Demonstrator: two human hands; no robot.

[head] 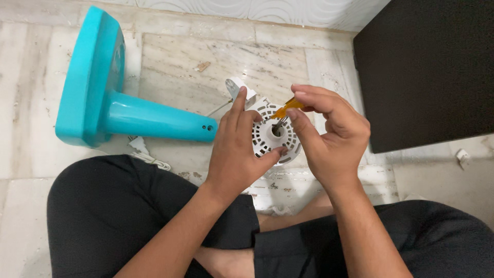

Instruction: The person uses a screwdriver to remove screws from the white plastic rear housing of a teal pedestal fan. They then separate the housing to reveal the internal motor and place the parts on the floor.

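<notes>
left hand (234,154) grips white fan housing (272,135) — right hand (329,134) screwdriver (286,109).

hands (288,144): bare, no rings | forearms: bare, no sleeves | legs: black shorts (128,206) | feet: bare

The fan stand (128,116) is glossy turquoise plastic, smooth enough to catch highlights along its column and base, while the vented motor housing (270,136) in the left hand (234,154) is matt white plastic with moulded slots and a short bare metal shaft at its centre. The tool (285,109) pinched by the right hand (329,136) has a translucent amber plastic handle and a dull metal shank. The floor (206,62) is polished, veined pale marble with scuffs and grit, the dark panel (427,67) beside it looks smooth and matt, and the trousers (128,206) are matt black cloth.
</notes>
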